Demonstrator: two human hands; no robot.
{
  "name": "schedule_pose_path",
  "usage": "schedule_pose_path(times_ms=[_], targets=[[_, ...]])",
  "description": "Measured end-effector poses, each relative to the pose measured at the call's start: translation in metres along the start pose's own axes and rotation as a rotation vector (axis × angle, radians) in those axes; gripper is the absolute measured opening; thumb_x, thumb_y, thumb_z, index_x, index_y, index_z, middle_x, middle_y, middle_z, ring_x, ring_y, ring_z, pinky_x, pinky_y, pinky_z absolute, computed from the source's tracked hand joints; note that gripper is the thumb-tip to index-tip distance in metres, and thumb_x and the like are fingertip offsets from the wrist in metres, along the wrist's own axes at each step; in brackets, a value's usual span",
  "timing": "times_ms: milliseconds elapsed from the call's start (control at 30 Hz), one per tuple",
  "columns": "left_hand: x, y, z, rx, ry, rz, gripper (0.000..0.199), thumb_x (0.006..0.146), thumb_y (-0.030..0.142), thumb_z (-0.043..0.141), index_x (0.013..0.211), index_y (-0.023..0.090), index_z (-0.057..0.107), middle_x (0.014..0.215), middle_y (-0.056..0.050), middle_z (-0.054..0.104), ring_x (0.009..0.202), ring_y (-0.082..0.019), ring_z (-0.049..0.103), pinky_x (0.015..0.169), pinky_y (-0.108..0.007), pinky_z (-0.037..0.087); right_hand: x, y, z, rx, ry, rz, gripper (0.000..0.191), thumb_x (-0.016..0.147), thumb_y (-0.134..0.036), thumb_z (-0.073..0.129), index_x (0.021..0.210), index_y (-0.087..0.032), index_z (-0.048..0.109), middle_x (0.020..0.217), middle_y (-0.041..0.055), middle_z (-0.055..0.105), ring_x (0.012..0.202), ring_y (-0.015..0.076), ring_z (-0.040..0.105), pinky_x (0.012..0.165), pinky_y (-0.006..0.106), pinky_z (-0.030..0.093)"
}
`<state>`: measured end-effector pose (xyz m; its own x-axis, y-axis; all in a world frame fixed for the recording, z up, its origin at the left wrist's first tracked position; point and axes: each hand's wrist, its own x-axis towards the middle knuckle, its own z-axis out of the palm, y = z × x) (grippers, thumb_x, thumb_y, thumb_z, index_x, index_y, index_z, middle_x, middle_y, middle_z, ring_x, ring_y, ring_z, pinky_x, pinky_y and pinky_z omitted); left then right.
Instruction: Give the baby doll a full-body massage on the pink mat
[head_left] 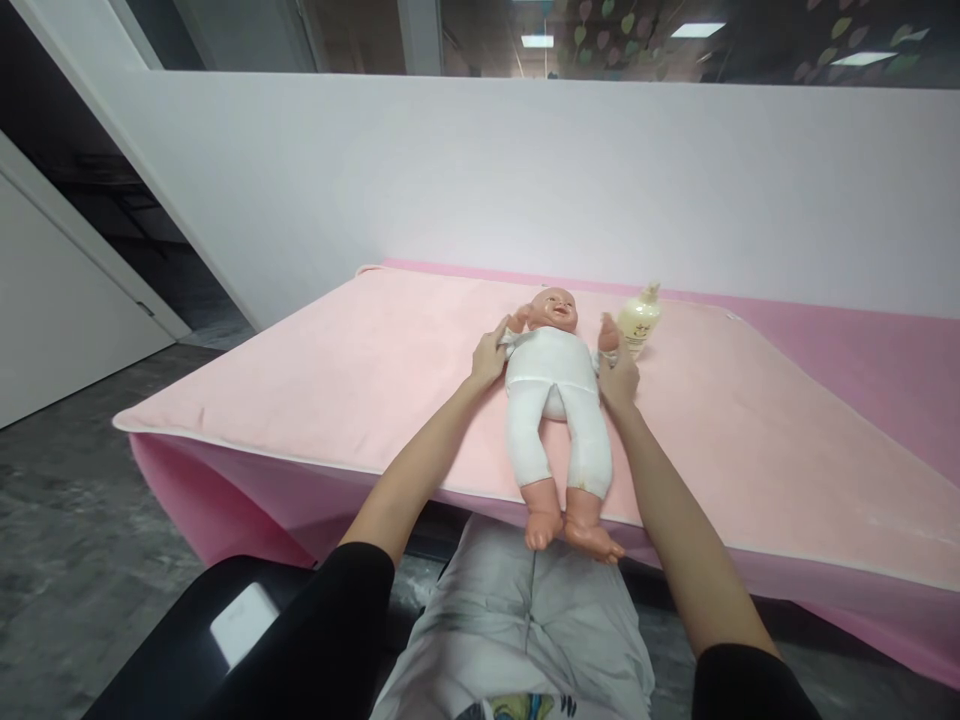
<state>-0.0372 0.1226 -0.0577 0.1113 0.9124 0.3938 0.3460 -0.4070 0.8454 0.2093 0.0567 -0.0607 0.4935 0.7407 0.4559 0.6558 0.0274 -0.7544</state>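
While the plastic baby doll in a white one-piece garment (553, 360) lies face up, both of the operator's hands engage its arms. The left hand (490, 358) has its fingers closed narrowly on the arm at the left of the view, at the sleeve end. The right hand (619, 380) is closed around the opposite arm, near the cuff. The doll rests on a pale pink padded mat with a white edge (277, 385), head toward the white wall (570, 180); its two bare feet extend past the near edge of the mat.

Container: one pale yellow pump bottle with dark printing (637, 318), standing upright on the mat just beyond the right hand. Its fill level cannot be determined.

Count of items: one doll, one bottle, one mat, and one deeper pink cover (870, 370) beneath the mat, hanging at the near side. One white rectangular object (244, 622) lies on a black surface (161, 645) at lower left. At least three bright rectangular light panels (697, 30) are visible in the glass above the wall.
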Motion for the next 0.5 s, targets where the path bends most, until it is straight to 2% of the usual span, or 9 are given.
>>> schedule_pose_path(times_ms=[67,133,333,500], targets=[[-0.005,0.009,0.0,0.225,-0.104,0.057,0.057,0.085,0.019,0.047,0.141,0.032,0.049,0.127,-0.01,0.056,0.116,-0.031,0.057,0.102,-0.044,0.044,-0.002,-0.005,0.002,-0.102,-0.097,-0.151,0.058,0.083,-0.018,0.042,0.14,-0.023,0.051,0.114,0.01,0.06,0.106,0.0236,0.052,0.101,0.041,0.041],[-0.008,0.015,0.001,0.327,-0.146,0.092,0.058,0.085,0.019,0.046,0.142,0.034,0.048,0.127,-0.011,0.051,0.112,-0.03,0.058,0.099,-0.042,0.046,-0.004,-0.009,0.003,-0.192,-0.137,-0.223,0.056,0.084,-0.016,0.037,0.137,-0.022,0.055,0.109,0.0117,0.059,0.106,0.024,0.049,0.1,0.04,0.04],[-0.007,0.01,0.002,0.352,-0.167,0.147,0.057,0.089,0.022,0.04,0.145,0.033,0.043,0.125,-0.012,0.049,0.117,-0.028,0.054,0.103,-0.041,0.043,-0.004,-0.013,0.002,-0.261,-0.151,-0.249,0.054,0.085,-0.018,0.036,0.136,-0.021,0.055,0.102,0.0122,0.057,0.1,0.0239,0.047,0.095,0.038,0.042],[-0.006,0.005,0.003,0.297,-0.15,0.148,0.056,0.089,0.023,0.041,0.144,0.033,0.044,0.125,-0.012,0.05,0.118,-0.029,0.052,0.104,-0.043,0.042,-0.002,-0.009,0.0,-0.215,-0.146,-0.231,0.057,0.081,-0.016,0.039,0.137,-0.02,0.053,0.108,0.0123,0.057,0.106,0.0247,0.048,0.098,0.04,0.042]])
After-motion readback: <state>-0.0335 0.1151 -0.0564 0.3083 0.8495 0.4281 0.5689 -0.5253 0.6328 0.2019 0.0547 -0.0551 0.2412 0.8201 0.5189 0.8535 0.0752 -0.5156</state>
